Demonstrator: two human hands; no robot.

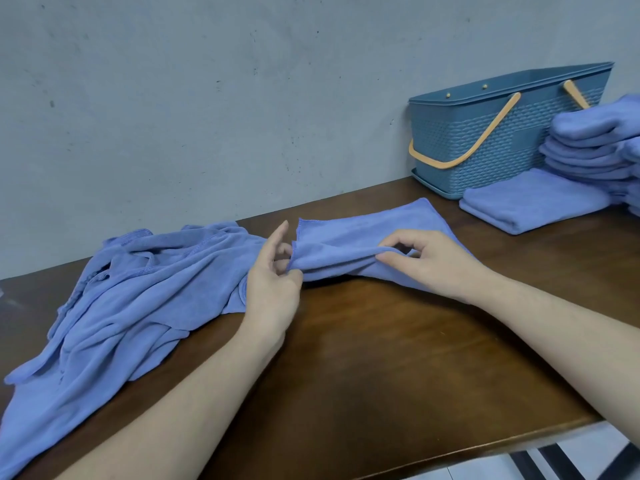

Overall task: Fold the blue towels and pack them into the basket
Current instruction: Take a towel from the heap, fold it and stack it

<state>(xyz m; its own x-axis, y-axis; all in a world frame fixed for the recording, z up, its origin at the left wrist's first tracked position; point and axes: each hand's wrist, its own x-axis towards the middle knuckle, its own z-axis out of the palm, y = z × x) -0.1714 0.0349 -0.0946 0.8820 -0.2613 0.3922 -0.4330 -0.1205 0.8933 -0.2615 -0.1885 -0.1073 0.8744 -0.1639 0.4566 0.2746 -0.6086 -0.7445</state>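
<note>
a blue towel [363, 237] is lying bunched across the middle of the desk [381, 358], and both hands are gathering it: the left hand [273, 282] is pinching its near-left edge, the right hand [426, 258] is pinching a fold further right, the two held apart. this looks like the start of a fold; next the cloth needs spreading flat and its corners matching. unfolded towels [121, 299] are heaped at left, folded towels [595, 147] are stacked beside the basket [491, 140].
</note>
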